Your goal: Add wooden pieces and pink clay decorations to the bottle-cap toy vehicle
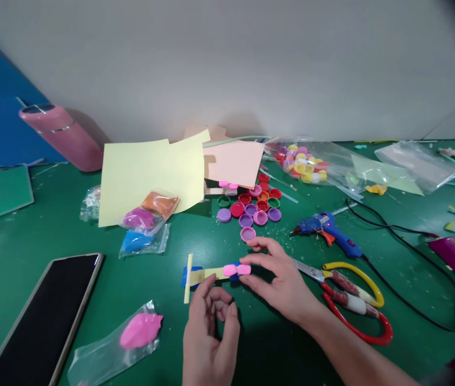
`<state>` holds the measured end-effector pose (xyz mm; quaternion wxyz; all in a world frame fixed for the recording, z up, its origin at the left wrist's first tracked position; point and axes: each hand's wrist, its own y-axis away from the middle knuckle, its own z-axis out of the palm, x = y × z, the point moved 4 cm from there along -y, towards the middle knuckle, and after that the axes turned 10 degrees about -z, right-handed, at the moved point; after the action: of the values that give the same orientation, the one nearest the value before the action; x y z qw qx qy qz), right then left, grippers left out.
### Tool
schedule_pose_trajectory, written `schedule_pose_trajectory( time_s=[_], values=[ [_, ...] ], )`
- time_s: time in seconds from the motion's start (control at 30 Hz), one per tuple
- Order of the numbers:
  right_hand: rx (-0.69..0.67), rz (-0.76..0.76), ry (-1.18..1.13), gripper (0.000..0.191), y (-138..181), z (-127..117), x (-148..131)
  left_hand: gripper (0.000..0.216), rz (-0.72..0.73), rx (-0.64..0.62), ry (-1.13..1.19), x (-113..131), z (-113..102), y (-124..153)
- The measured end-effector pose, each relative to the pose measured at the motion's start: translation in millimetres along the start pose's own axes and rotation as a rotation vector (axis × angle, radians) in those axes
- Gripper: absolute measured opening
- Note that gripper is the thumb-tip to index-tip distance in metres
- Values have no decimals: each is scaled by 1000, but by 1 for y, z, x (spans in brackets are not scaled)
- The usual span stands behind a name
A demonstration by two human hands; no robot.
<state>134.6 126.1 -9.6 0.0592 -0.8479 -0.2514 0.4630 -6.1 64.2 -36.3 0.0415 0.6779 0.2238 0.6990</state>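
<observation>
A small craft piece lies in front of me: a yellow paper strip with a thin yellow cross strip over a blue part at its left end. On its right end, over another blue part, sit two joined pink clay lumps. My right hand pinches the right edge of the pink lumps between thumb and fingers. Below the strip, my left hand is loosely curled with thumb apart and nothing in it; its index fingertip is at the strip's lower edge.
Several coloured bottle caps lie behind my right hand. To the right are a blue glue gun with a cord and scissors. Bagged clay, a phone, yellow paper and a pink bottle are leftward.
</observation>
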Motion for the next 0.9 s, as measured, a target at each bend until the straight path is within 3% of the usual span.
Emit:
schedule_pose_trajectory(
  time_s=[0.5,0.7,0.9],
  values=[
    [-14,-18,21,21,-2,-1,1,42,-150,-40,70,3,-1,-6],
    [-21,-35,7,34,2,-2,4,44,-142,-7,83,1,-4,-8],
    [-12,-53,9,29,1,-3,2,45,-146,8,80,-1,-3,-8]
  ],
)
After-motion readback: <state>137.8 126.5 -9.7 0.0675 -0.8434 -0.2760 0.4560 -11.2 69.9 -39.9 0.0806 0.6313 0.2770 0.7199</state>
